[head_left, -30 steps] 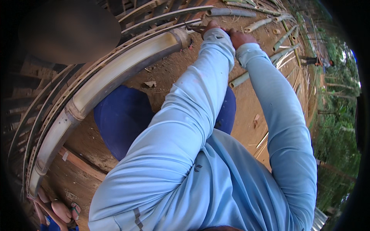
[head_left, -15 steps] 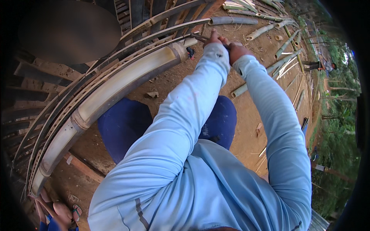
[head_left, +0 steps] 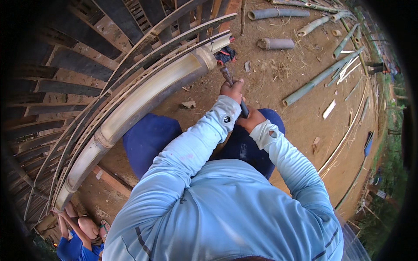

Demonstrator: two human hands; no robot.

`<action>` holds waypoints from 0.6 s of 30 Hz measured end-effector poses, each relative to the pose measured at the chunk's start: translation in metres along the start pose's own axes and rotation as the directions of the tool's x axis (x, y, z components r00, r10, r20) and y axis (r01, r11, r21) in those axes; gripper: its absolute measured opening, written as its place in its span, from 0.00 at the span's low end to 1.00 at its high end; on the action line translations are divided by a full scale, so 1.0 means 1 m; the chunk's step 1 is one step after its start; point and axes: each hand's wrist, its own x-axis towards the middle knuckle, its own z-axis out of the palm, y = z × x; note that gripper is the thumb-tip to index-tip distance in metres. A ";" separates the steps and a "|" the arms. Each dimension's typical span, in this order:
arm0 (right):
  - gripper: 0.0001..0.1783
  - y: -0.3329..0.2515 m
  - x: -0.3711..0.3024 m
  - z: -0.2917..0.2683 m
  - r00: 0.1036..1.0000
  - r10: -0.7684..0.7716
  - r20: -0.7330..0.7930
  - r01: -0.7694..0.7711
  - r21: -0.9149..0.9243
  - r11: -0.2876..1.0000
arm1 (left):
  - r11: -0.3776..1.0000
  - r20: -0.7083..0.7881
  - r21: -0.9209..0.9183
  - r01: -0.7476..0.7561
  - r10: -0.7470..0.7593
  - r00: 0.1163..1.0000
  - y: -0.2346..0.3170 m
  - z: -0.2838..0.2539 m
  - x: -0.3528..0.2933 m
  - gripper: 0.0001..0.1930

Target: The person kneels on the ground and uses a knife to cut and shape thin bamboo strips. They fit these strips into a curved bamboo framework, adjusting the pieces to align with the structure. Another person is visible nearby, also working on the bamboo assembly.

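Gripping dark rod-like tool (head_left: 227, 77), I had my left hand (head_left: 232, 90) closed nearer tip (head_left: 224, 70), my right hand (head_left: 251, 120) closed lower down shaft (head_left: 244, 111). Bamboo pole (head_left: 148, 89) lay at left, apart from tip. Judged spaced hands, firm hold best for steering tip.

Outdoor bamboo work yard, I'd say: I'm on bare dirt ground (head_left: 300, 130), cut bamboo poles (head_left: 323, 78) strewn about, short cut piece (head_left: 277, 44) near them, slatted framework (head_left: 82, 64) at my left, greenery (head_left: 392, 224) at right edge
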 end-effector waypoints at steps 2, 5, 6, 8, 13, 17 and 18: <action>0.26 -0.033 -0.015 -0.001 0.988 0.089 0.124 -0.103 0.116 0.988 | 1.000 0.078 0.001 -0.022 0.022 0.997 0.007 -0.011 -0.007 0.11; 0.27 -0.028 -0.024 0.011 0.976 -0.051 0.213 -0.068 0.516 0.854 | 0.999 0.224 0.024 -0.045 0.039 0.974 0.016 -0.019 -0.023 0.09; 0.27 -0.029 -0.024 0.012 0.982 -0.031 0.185 -0.084 0.582 0.809 | 0.999 0.277 0.016 -0.049 0.043 0.960 0.023 -0.020 -0.031 0.09; 0.25 -0.038 -0.024 0.012 0.990 0.010 0.144 -0.109 0.699 0.706 | 0.986 0.338 0.093 -0.140 0.101 0.936 0.034 -0.025 -0.040 0.09; 0.15 -0.093 0.000 -0.003 0.886 -0.126 -0.446 0.410 0.627 0.663 | 0.798 0.377 0.474 -0.372 0.197 0.905 0.053 -0.037 -0.060 0.10; 0.12 -0.105 0.007 -0.018 0.912 -0.209 -0.354 0.389 0.578 0.718 | 0.709 0.393 0.551 -0.440 0.245 0.886 0.054 -0.041 -0.081 0.11; 0.12 -0.101 0.009 -0.018 0.918 -0.214 -0.333 0.369 0.524 0.768 | 0.706 0.375 0.572 -0.418 0.229 0.898 0.055 -0.044 -0.088 0.12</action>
